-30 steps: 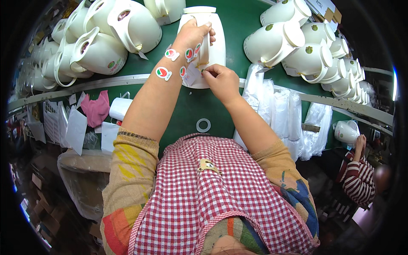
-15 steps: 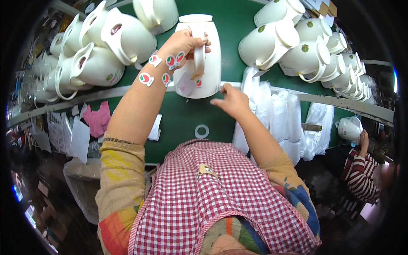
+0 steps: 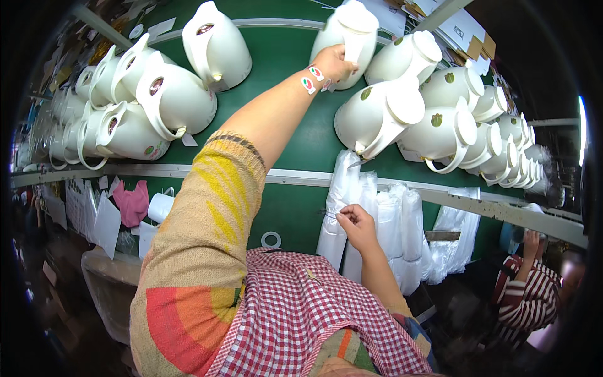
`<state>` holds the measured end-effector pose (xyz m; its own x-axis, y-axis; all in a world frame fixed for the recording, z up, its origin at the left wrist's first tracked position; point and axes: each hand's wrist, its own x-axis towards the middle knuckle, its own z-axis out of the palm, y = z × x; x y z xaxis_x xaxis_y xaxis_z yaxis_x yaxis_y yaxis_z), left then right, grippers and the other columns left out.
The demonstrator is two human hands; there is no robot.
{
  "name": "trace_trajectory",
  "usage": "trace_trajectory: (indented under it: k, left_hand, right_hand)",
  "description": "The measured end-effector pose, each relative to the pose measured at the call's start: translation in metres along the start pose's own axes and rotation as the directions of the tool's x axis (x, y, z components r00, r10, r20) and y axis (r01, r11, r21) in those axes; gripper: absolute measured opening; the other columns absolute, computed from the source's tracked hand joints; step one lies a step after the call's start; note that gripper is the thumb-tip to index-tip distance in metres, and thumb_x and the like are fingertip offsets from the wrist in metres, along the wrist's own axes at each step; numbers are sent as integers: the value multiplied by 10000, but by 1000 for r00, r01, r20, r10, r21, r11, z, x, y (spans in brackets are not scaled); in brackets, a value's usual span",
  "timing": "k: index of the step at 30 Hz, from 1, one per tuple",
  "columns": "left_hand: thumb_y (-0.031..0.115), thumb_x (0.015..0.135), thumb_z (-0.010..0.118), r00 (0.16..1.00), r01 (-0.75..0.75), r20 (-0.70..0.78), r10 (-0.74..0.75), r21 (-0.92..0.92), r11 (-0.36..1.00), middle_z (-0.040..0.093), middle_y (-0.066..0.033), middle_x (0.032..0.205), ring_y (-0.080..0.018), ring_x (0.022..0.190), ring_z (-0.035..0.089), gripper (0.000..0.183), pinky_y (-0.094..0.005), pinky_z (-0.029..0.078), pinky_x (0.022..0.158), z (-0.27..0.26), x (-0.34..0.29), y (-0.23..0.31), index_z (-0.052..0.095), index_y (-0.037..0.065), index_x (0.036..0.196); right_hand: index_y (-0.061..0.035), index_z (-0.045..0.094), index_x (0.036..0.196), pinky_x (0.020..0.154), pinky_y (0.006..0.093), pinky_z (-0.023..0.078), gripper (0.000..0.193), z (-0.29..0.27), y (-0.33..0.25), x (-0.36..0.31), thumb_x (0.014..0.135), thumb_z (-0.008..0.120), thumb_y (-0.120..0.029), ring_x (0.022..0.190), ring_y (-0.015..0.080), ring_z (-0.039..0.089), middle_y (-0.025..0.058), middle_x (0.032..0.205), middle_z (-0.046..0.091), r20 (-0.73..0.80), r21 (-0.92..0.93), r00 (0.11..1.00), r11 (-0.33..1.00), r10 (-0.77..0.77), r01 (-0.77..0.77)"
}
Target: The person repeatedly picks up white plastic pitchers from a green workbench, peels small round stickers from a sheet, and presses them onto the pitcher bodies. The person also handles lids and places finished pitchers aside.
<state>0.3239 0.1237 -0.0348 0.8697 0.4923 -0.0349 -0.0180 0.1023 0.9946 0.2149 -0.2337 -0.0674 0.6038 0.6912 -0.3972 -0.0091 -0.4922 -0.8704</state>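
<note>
Jug (image 3: pixel 349 34): white, top centre of frame on the green belt (image 3: pixel 286 69), long axis tilted, lid end toward upper right.
Left hand (image 3: pixel 334 61): closed around the jug's side; round red-green stickers (image 3: pixel 308 84) on the wrist.
Right hand (image 3: pixel 357 226): pinching a clear bag (image 3: pixel 342 201), lower centre.
Change: jug pushed farther up the belt; right hand dropped to the bags.
</note>
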Motion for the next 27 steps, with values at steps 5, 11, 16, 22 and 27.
trace_trajectory:
  k: [5,11,16,22,27]
  left_hand:
    - [81,809,671,987,36,-159,-14,138,990,595,-121,1110,-174,1017,574,463,-295,478,862,-27,-50,14,489,-18,1223]
    - [103,861,614,966,111,-253,-47,246,963,618,-107,1059,-169,990,589,315,-294,455,900,-167,-331,33,555,2,1153]
    - [217,902,582,310,432,-948,-70,75,899,647,-49,1046,-103,884,598,335,-235,459,771,-262,-705,50,532,48,1187]
    - [168,828,656,-188,529,-941,-282,-339,778,638,-59,906,-115,720,583,322,-258,463,624,-243,-979,-34,580,21,1105]
    - [189,806,673,-134,487,-923,-360,-378,787,616,-68,883,-130,684,561,351,-276,444,557,-270,-1077,-166,569,6,1087]
  right_hand:
    - [-11,617,904,607,216,438,152,9,-10,-1,804,684,-104,667,68,536,10,743,605,72,66,994,995,-78,73]
    - [-6,597,932,624,203,439,145,67,-55,-3,833,663,-88,700,59,540,0,779,596,347,77,920,983,-183,167]
    - [1,601,930,651,211,455,142,140,-39,-12,834,658,-86,720,66,564,5,784,616,689,-90,721,977,-78,191]
    - [16,606,936,594,223,442,165,256,-78,-58,828,669,-92,650,70,523,15,725,596,841,-242,540,883,-15,402]
    - [18,607,948,619,243,451,177,407,-137,-141,819,674,-81,673,93,534,43,740,602,940,-175,330,718,-81,674]
